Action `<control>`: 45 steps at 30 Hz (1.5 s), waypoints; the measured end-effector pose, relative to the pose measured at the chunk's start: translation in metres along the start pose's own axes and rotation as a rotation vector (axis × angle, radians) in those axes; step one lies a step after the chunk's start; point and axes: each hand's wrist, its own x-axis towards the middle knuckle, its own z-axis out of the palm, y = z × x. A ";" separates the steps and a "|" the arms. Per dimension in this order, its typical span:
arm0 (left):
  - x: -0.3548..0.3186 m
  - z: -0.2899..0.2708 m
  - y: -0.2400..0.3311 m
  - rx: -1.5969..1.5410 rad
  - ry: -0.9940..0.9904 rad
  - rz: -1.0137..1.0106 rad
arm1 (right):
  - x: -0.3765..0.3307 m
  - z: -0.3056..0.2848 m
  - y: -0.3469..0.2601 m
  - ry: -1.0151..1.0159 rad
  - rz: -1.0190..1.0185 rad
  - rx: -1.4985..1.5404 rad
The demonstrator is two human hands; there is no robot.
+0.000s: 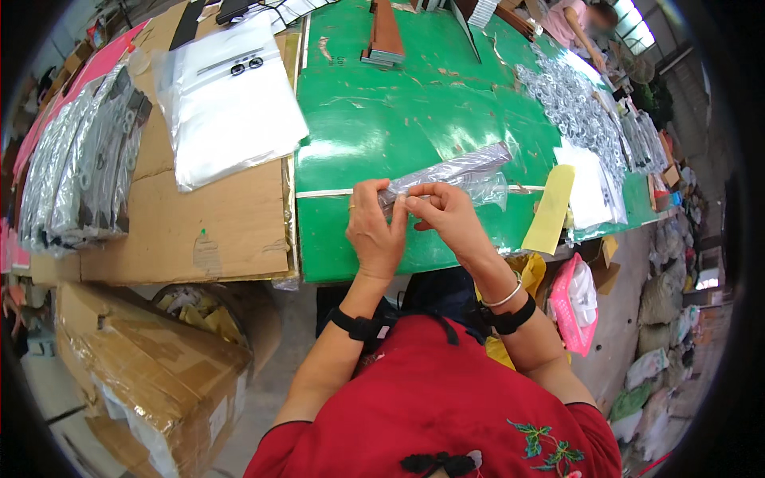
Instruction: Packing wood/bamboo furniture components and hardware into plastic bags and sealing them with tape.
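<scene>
A long, dark brownish-grey piece in a clear plastic bag (456,169) lies slanted on the green tabletop (358,111), its far end pointing up to the right. My left hand (374,231) is closed on the near end of the bag, with the thumb pressed near its edge. Right beside it, my right hand (450,219) pinches the same end between thumb and fingers. The fingertips of both hands meet there and cover that end of the bag. A loose clear flap of the bag spreads out below the dark piece.
Clear bags (239,111) lie stacked on cardboard at left, beside a pile of bagged grey items (84,167). Yellow card (550,209), white sheets (588,187) and heaped grey rings (570,99) lie at right. Brown strips (385,36) stand far off. A co-worker (575,24) sits at the far right.
</scene>
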 end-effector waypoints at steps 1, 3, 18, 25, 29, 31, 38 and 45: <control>0.001 -0.002 0.001 -0.003 -0.004 0.000 | 0.002 -0.001 0.006 -0.010 -0.034 0.002; 0.002 -0.004 0.002 0.001 -0.011 0.005 | 0.003 -0.002 0.011 -0.021 -0.070 0.012; 0.013 -0.028 -0.006 0.017 -0.336 0.054 | 0.004 -0.014 0.016 -0.154 -0.106 0.038; 0.017 -0.032 -0.007 0.027 -0.402 0.015 | 0.004 -0.005 0.025 -0.033 -0.275 -0.121; 0.019 -0.035 -0.011 0.045 -0.434 0.062 | 0.003 -0.003 0.027 0.020 -0.329 -0.110; 0.020 -0.035 -0.010 0.045 -0.433 0.048 | 0.004 -0.002 0.023 0.005 -0.304 -0.123; 0.019 -0.035 -0.011 0.077 -0.401 0.061 | 0.003 0.008 0.024 0.140 -0.401 -0.279; 0.021 -0.033 -0.008 0.054 -0.401 0.003 | 0.004 0.018 0.046 0.331 -0.622 -0.592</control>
